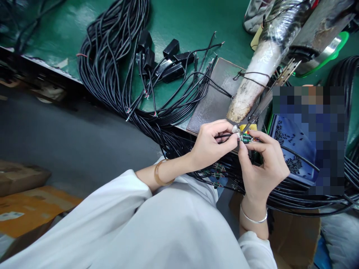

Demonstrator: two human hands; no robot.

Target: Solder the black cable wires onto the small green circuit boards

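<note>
My left hand is closed on a black cable, with whitish wrapping on its fingertips. My right hand pinches a small green circuit board between thumb and fingers. Fine wires stick out of the board's right side, where another black cable runs off. The cable end in my left hand meets the board's left edge; fingers partly hide the joint. Right above it reaches the thin tip of a mounted soldering iron. A yellow piece lies just behind the board.
A whitish, plastic-wrapped pipe slants down over a brown plate. Bundled black cables and black housings cover the green table to the left. A blue tray holds small black parts. Several boards hang below the edge.
</note>
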